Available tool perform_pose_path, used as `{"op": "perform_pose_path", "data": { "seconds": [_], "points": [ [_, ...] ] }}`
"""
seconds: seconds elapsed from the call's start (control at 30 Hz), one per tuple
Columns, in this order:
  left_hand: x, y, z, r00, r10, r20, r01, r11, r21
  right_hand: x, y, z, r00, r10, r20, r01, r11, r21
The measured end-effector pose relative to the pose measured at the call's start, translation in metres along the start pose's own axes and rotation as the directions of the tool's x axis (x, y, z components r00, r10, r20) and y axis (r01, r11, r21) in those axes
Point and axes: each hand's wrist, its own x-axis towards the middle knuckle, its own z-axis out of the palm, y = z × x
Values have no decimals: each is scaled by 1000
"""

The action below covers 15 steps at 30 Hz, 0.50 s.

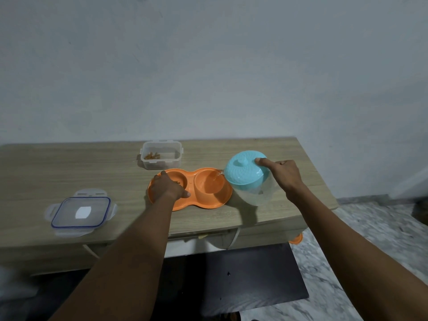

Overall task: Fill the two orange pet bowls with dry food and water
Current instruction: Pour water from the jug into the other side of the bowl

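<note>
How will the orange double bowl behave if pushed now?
Probably stiff: the orange double bowl looks like moulded plastic. Likely slides easily; the left hand rests on it while the pitcher pours. Water in its right well could slosh over.

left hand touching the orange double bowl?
Touching. Head view: the left hand lies on the orange double bowl, covering its left side, with the thumb against its front rim.

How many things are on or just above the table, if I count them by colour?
Orange: 1, the double pet bowl
Clear: 2, the food container and the loose lid
Clear with turquoise top: 1, the water jug
Total: 4
</note>
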Motion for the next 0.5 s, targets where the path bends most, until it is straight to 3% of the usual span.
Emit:
{"op": "perform_pose_path", "data": {
  "seconds": [0.3, 0.5],
  "points": [
    [-2, 2, -2, 1000, -3, 8, 3, 1000, 11, 9, 5, 5, 999, 36, -13, -30, 956, 293],
    [-2, 2, -1, 1000, -1, -12, 1, 1000, 5, 33, -14, 23, 1000, 15, -20, -6, 930, 367]
  ]
}}
